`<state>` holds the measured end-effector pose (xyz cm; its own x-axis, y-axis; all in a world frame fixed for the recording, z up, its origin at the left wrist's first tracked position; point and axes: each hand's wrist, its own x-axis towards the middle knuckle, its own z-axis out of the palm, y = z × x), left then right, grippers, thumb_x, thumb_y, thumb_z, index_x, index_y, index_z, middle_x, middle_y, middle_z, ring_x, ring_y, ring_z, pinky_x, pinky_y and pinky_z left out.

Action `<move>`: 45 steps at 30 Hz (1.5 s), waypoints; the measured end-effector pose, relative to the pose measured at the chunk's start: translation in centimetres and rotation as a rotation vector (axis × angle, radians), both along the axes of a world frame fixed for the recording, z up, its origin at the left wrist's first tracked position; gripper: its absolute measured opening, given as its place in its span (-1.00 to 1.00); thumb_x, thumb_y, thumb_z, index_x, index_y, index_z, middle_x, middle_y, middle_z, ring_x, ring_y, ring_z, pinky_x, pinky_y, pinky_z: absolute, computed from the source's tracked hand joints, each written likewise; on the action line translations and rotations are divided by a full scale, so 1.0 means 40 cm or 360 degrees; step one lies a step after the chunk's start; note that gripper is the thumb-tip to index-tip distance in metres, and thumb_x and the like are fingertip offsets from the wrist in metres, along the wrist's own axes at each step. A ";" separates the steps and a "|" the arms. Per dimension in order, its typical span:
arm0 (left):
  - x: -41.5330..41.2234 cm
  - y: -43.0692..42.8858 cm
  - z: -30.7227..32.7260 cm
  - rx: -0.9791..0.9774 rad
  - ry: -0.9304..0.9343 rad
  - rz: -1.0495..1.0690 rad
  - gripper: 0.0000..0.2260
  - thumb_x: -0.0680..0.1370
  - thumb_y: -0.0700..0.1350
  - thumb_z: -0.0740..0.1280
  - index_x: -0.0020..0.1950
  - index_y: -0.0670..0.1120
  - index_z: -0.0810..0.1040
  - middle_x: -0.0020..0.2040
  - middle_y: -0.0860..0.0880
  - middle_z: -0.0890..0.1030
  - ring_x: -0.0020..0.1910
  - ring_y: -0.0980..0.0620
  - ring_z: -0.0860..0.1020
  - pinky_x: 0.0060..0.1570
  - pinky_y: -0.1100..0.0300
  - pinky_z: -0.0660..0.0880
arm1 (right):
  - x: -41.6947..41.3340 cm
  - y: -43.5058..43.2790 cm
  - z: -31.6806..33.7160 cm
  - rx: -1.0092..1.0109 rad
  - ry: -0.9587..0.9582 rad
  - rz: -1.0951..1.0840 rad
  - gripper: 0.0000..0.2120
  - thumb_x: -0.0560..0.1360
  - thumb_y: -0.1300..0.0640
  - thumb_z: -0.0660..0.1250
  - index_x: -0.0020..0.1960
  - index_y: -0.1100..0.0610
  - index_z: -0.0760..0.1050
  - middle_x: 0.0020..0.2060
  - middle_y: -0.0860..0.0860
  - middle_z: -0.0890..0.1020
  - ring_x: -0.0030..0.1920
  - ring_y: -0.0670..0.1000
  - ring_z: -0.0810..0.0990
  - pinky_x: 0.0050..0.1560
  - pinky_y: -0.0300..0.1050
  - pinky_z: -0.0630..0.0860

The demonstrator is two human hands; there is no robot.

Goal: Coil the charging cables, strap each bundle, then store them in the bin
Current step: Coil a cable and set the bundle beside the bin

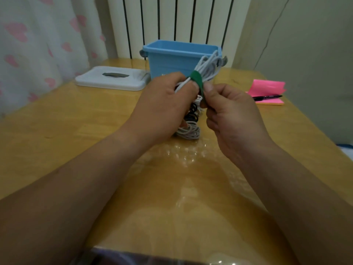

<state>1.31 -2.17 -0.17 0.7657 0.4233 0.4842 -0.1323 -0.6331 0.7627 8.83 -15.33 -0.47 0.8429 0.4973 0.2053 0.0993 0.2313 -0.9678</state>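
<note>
A coiled white cable bundle is held up above the table, in front of the blue bin. A green strap wraps around its middle. My left hand grips the bundle from the left. My right hand pinches the strap's lower end between thumb and fingers. Beneath my hands, on the table, lie a coiled black cable and a coiled white cable, both partly hidden.
The bin's white lid lies flat at the back left. Pink sticky notes with a black pen on them sit at the right. A radiator and a curtain stand behind the wooden table.
</note>
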 end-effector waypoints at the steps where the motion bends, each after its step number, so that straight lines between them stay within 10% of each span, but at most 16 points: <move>1: -0.004 -0.002 0.004 -0.0166 0.0053 -0.0086 -0.71 0.74 0.00 0.27 0.06 -0.20 0.61 -0.33 0.03 0.55 -0.40 0.10 0.50 -0.36 0.03 0.53 | 0.001 0.002 -0.003 -0.0015 -0.0069 -0.0043 -0.81 0.69 0.10 0.35 -0.04 0.16 0.61 -0.40 -0.12 0.57 -0.52 -0.22 0.46 -0.47 -0.38 0.37; 11: -0.021 -0.010 0.015 -0.0401 0.0105 -0.0392 -0.75 0.73 0.06 0.31 0.09 -0.13 0.58 -0.34 0.05 0.48 -0.40 0.08 0.44 -0.34 0.15 0.51 | -0.013 0.003 -0.005 -0.0158 -0.0506 -0.0418 -0.84 0.69 0.08 0.35 0.02 0.12 0.64 -0.23 -0.10 0.68 -0.29 -0.25 0.61 -0.30 -0.42 0.47; 26: -0.025 0.030 0.020 -0.1784 0.0473 -0.1628 -0.49 0.75 0.19 0.08 -0.21 -0.11 0.48 -0.55 -0.01 0.43 -0.61 0.03 0.50 -0.44 0.15 0.59 | 0.006 -0.012 0.011 0.0170 -0.0130 0.0631 -0.81 0.70 0.12 0.25 0.23 0.16 0.56 -0.24 -0.11 0.65 -0.34 -0.18 0.51 -0.28 -0.26 0.43; 33: -0.010 -0.018 0.013 -0.0455 0.0219 -0.0366 -0.63 0.72 0.24 0.24 0.13 -0.06 0.54 -0.20 -0.01 0.66 -0.27 -0.06 0.65 -0.15 -0.04 0.72 | 0.048 -0.009 -0.008 0.0030 -0.0175 0.0089 -0.84 0.66 0.04 0.38 0.05 0.13 0.63 -0.36 -0.10 0.56 -0.36 -0.08 0.40 -0.30 -0.12 0.36; 45: -0.011 0.006 0.011 -0.1649 0.0409 -0.1255 -0.58 0.77 0.10 0.07 -0.12 -0.11 0.47 -0.53 0.04 0.33 -0.64 0.13 0.30 -0.64 0.30 0.32 | 0.034 0.008 -0.008 0.0266 0.0048 0.0570 -0.67 0.54 -0.05 0.38 0.14 0.18 0.64 -0.27 0.00 0.57 -0.12 0.03 0.57 -0.01 -0.09 0.57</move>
